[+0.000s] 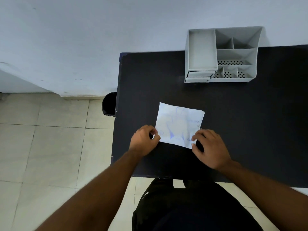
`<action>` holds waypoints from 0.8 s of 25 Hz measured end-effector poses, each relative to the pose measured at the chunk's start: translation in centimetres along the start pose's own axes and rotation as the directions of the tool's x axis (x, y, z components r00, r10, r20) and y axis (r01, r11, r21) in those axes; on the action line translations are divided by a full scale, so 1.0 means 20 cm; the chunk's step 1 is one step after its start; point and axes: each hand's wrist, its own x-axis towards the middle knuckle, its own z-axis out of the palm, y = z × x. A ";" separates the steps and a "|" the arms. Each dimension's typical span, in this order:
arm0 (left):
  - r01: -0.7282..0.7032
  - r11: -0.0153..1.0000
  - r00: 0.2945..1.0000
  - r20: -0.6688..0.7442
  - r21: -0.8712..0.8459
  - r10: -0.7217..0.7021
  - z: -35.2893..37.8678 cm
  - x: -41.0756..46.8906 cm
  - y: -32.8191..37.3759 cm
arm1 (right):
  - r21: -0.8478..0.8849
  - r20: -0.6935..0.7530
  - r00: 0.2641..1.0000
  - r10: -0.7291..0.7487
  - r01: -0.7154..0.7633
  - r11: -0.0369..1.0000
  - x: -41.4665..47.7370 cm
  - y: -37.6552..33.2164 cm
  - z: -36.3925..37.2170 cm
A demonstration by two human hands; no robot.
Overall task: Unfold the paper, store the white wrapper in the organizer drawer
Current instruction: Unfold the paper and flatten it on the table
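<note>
A white paper [179, 123] with faint blue print lies folded flat on the black table [250, 122], near its front. My left hand [144, 140] pinches the paper's near left corner. My right hand [210, 147] pinches its near right corner, fingers curled over the edge. A grey desk organizer [202, 49] stands at the table's back edge against the wall. Its two small drawers [199, 76] at the lower left front look closed. A separate wrapper cannot be told apart from the paper.
The organizer has several open compartments, some with perforated floors. A black bin [109, 104] stands on the tiled floor left of the table. The table's left edge runs close to my left hand. My legs in dark clothing are below the front edge.
</note>
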 end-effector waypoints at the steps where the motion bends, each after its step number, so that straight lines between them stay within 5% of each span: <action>1: 0.022 0.999 1.000 -0.002 -0.032 -0.022 0.01 0.03 0.02 | 0.006 -0.020 0.998 0.060 -0.060 0.998 0.03 -0.01 0.00; 5: 0.197 0.974 0.980 0.016 -0.107 -0.197 0.02 0.17 0.13 | 0.225 0.038 0.871 0.489 -0.485 0.845 0.18 -0.01 0.00; 9: 0.386 0.915 0.923 0.059 -0.120 -0.381 0.04 0.29 0.19 | 0.338 0.194 0.682 0.705 -0.721 0.605 0.29 0.03 0.02; 20: 0.463 0.857 0.886 0.100 -0.226 -0.452 0.00 0.36 0.15 | 0.576 0.073 0.598 0.798 -0.679 0.455 0.24 0.04 0.00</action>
